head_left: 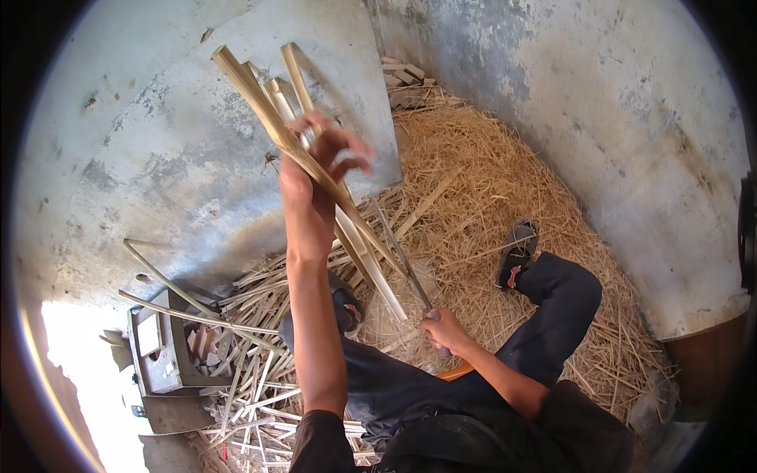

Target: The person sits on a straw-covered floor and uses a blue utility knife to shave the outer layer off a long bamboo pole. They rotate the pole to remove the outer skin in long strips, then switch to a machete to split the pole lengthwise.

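Observation:
My left hand (323, 158) is raised in front of the metal wall, its fingers loosely curled and partly blurred. A long bamboo strip (254, 96) lies across its palm, slanting down to the right. Several other bamboo pieces (295, 75) stand behind this hand, their upper ends by the wall. Below it, a split piece with a pale inner face (377, 277) slopes toward my lap. My right hand (446, 331) is closed around the handle of a long, narrow-bladed knife (404, 260). The blade points up and away, close to the lower end of the strip.
Thin shavings (481, 173) pile up against the curved grey wall (607, 118). Cut strips (256, 386) are heaped at left beside an open metal box (165, 355) holding broken bits. A bent strip (169, 280) juts out there. My dark shoe (517, 254) rests on the shavings.

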`<move>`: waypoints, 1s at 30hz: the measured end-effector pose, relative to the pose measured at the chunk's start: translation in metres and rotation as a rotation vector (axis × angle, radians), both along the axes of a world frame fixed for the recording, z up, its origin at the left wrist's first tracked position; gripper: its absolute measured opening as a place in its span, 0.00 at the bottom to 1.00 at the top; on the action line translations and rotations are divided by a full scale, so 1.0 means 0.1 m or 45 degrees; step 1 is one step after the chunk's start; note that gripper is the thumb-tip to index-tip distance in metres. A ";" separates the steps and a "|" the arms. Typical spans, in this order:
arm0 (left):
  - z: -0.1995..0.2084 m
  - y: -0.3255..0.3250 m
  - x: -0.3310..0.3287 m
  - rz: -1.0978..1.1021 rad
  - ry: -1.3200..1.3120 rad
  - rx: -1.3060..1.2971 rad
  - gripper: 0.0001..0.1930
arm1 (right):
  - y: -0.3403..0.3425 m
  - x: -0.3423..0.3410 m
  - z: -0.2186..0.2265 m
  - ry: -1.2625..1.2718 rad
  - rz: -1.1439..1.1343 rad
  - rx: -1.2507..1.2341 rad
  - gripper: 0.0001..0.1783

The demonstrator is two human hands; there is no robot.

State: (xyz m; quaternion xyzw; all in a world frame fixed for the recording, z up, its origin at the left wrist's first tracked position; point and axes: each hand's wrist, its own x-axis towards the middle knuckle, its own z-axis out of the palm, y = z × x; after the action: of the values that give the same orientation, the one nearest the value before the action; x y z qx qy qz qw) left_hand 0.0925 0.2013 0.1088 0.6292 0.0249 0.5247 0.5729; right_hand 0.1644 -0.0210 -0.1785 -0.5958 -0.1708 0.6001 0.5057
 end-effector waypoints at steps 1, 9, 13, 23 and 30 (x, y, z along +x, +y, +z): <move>0.09 0.01 0.04 0.189 -0.025 0.093 0.51 | 0.00 0.01 -0.01 0.023 -0.005 0.007 0.10; 0.84 -0.03 0.14 0.502 -0.149 0.208 0.29 | -0.05 0.12 0.03 0.360 0.021 0.032 0.10; 0.87 -0.06 0.41 0.703 -0.126 0.326 0.30 | -0.06 0.16 0.04 0.506 0.005 0.019 0.10; 0.87 -0.21 0.53 0.734 -0.100 0.366 0.31 | 0.05 0.10 0.98 -0.321 0.003 0.226 0.08; 0.84 -0.20 0.39 0.744 -0.076 0.330 0.31 | -0.14 -0.12 -0.09 -0.436 -0.041 -0.039 0.09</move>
State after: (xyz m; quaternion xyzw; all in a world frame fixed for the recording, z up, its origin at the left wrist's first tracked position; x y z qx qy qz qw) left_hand 0.1319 0.1812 0.1931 0.6474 0.1207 0.6841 0.3135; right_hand 0.1524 -0.0350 -0.1879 -0.6996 -0.2358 0.4842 0.4695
